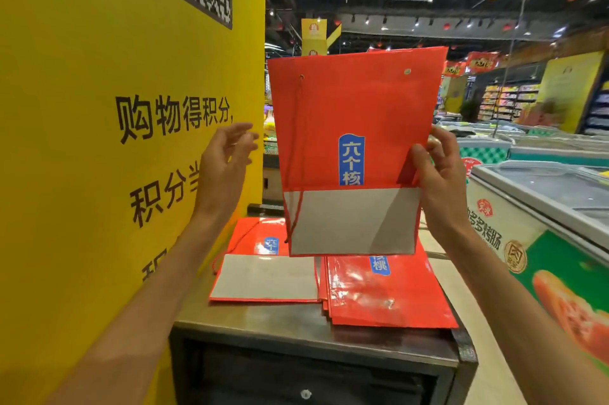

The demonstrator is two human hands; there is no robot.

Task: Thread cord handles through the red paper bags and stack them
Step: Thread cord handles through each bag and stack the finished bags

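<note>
A flat red paper bag (356,127) with a blue label and a grey folded bottom is held upright in the air. My right hand (435,170) grips its right edge, thumb in front. A red cord (296,154) hangs from the bag's upper left hole down its front; the upper right hole (407,71) has no cord. My left hand (227,160) hovers left of the bag with fingers loosely spread, touching nothing. Below, on a metal counter (263,319), lie one bag with a cord (263,272) on the left and a pile of red bags (389,292) on the right.
A yellow wall (99,141) with black writing stands close on the left. A chest freezer (540,193) with a glass lid runs along the right. Shop shelves and aisles fill the background.
</note>
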